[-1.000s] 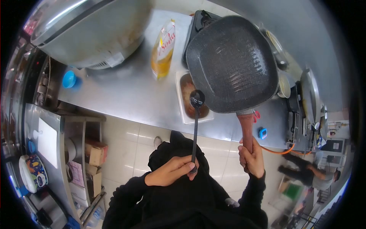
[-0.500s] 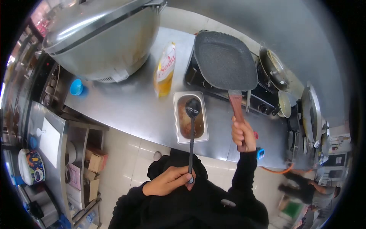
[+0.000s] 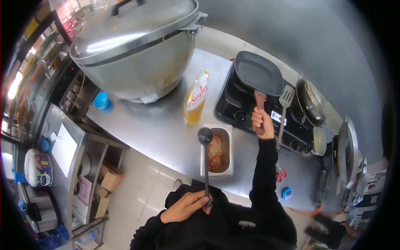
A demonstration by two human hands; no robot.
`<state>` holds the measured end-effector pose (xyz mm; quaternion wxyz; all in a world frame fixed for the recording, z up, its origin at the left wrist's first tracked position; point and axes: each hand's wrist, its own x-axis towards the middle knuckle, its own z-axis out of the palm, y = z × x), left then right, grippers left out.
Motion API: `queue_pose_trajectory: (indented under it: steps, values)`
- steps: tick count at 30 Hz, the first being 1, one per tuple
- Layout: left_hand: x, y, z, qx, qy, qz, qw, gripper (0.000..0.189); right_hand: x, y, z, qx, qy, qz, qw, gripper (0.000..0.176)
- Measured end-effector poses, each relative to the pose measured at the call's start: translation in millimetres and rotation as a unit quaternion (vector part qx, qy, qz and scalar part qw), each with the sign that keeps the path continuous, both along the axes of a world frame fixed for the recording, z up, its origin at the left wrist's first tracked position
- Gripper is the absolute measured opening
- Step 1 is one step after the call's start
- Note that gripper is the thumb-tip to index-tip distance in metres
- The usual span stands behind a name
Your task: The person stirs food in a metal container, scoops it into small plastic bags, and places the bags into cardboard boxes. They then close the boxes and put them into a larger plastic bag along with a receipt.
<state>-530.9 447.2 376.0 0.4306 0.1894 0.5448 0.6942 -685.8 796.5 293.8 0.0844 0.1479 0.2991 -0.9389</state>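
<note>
My left hand (image 3: pixel 186 207) is closed around the lower end of a black ladle (image 3: pixel 205 135). The ladle's bowl overlaps the upper left corner of a steel food container (image 3: pixel 230 168) in this view. Reddish minced-looking food (image 3: pixel 215 152) lies inside that container. With my right hand (image 3: pixel 263 123) I grip the brown handle of a dark, ridged grill pan (image 3: pixel 259 73), whose body is over the left side of a black gas stove (image 3: pixel 230 102). A slotted spatula (image 3: pixel 286 98) lies on the stove just right of the pan. An oil pouch (image 3: pixel 196 99) stands behind the container.
A big lidded steel rice cooker (image 3: pixel 133 79) fills the counter's back left, beside a blue cup (image 3: pixel 101 101). Red-handled scissors (image 3: pixel 281 174) and a small blue timer (image 3: pixel 287 193) lie to the right. Another pan (image 3: pixel 310 102) sits on the stove's far burner. A person (image 3: pixel 333 231) is at lower right.
My right hand has moved the grill pan away from me and lower toward the stove, revealing the spatula. The ladle's bowl has shifted toward the container's left corner, showing the food inside.
</note>
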Motion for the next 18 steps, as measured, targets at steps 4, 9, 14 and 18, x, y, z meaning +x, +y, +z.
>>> queue_pose_trajectory:
  steps: [4, 9, 14, 18]
  values:
    - [-4.0, 6.1, -6.0, -0.003, -0.017, 0.010, 1.000, 0.026, -8.1, -2.3, -12.7, -0.029, 0.008, -0.006, 1.000, 0.003]
    - [-9.9, 19.6, -8.8, -0.016, -0.040, -0.021, 0.999, 0.027, -6.2, 4.5, -28.9, 0.067, 0.015, -0.010, 0.998, 0.021]
    - [-18.9, 30.6, -19.8, -0.004, -0.050, -0.059, 0.997, 0.027, 35.1, -6.7, -6.3, 0.691, -0.024, -0.193, 0.696, 0.050]
    - [-22.6, 37.4, -29.9, 0.010, -0.127, -0.015, 0.992, 0.027, 113.6, -47.9, 56.9, 0.795, 0.150, -0.259, 0.527, 0.033]
